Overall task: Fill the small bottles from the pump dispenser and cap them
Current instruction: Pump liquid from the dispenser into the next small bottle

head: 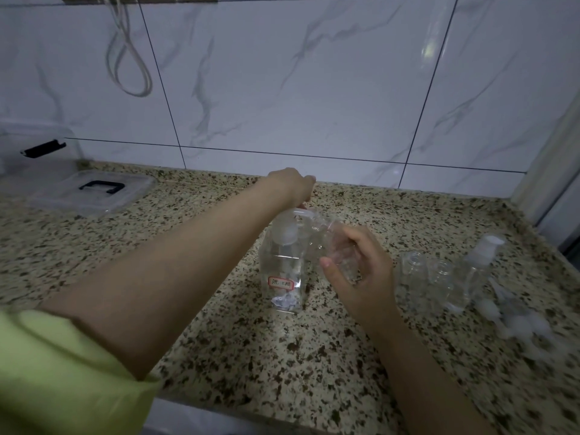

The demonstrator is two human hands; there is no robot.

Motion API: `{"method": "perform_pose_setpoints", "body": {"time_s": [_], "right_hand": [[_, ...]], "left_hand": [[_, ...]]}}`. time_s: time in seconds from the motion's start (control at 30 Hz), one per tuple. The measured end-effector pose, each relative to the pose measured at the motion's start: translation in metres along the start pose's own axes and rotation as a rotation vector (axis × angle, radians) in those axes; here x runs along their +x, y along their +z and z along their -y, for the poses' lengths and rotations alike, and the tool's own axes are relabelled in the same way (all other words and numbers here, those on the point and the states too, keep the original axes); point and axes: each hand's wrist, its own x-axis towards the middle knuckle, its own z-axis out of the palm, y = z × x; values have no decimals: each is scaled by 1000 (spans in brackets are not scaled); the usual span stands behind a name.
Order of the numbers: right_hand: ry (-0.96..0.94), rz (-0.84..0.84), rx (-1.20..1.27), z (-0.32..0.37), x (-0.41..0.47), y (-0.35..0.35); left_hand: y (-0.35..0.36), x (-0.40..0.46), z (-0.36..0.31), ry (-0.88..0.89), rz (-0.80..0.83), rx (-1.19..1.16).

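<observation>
The pump dispenser (282,265) — a clear bottle with a red-edged label — stands upright near the middle of the speckled tabletop (282,356). The left hand (293,185) rests on its pump head from above, fingers bent down onto it. Just beside the spout, the right hand (361,277) holds a small clear bottle (332,246) tilted, its mouth up against the nozzle; the fingers curl round the bottle's body, thumb stretched across the front. To the right stand more small bottles (439,277) close together, one with a white pump top, and loose white caps (521,321) lie blurred beyond them. A clear lidded box (91,189) sits at the far left by the tiled wall (314,89).
</observation>
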Motion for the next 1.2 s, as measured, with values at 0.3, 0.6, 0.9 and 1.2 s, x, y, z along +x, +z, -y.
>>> {"method": "perform_pose_setpoints", "body": {"time_s": [0.3, 0.6, 0.9, 1.2], "right_hand": [[2, 2, -10, 2, 1, 0], [12, -15, 21, 5, 0, -1], [5, -16, 14, 2, 0, -2], [12, -4, 14, -1, 0, -2]], "left_hand": [[-1, 2, -2, 26, 23, 38], [0, 3, -3, 40, 68, 54], [0, 6, -2, 28, 97, 56], [-1, 4, -5, 49, 90, 69]]}}
